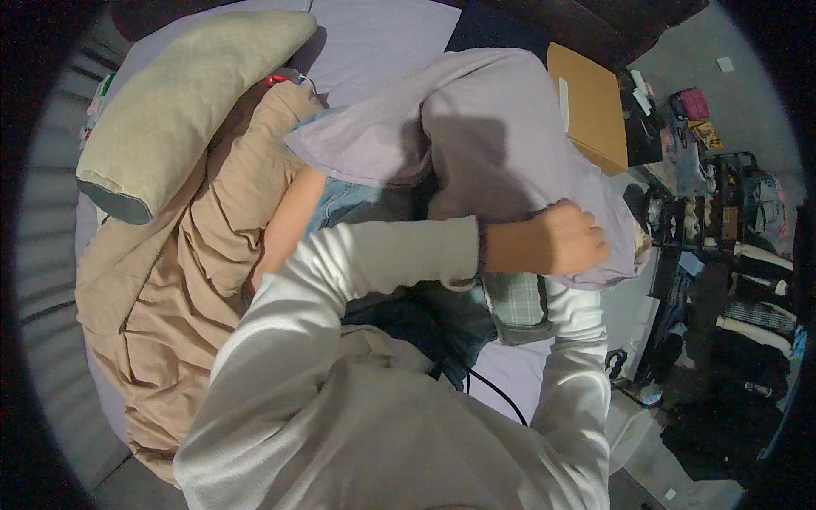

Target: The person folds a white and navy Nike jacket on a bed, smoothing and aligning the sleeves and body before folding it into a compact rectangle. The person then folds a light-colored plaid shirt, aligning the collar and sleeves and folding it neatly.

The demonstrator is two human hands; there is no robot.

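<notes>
A lavender cloth cover (484, 146), perhaps a pillowcase, lies bulging across my lap, its loose edge spread towards the left. My left arm reaches across my body, and my left hand (561, 239) is closed in a fist on the near right part of this cover. My right sleeve (579, 331) runs up beneath the cloth at the right, where the cover hides my right hand. Just below my left wrist is a grey checked fabric item (516, 303). Denim shorts (347, 201) show under the cover.
I sit on a bed with a lavender sheet (382, 38). At the left lie a pale green pillow (191, 102) and a rumpled tan blanket (166, 287). A cardboard box (590, 102) stands far right. A black cable (500, 389) crosses the sheet; crowded shelves (707, 217) line the right.
</notes>
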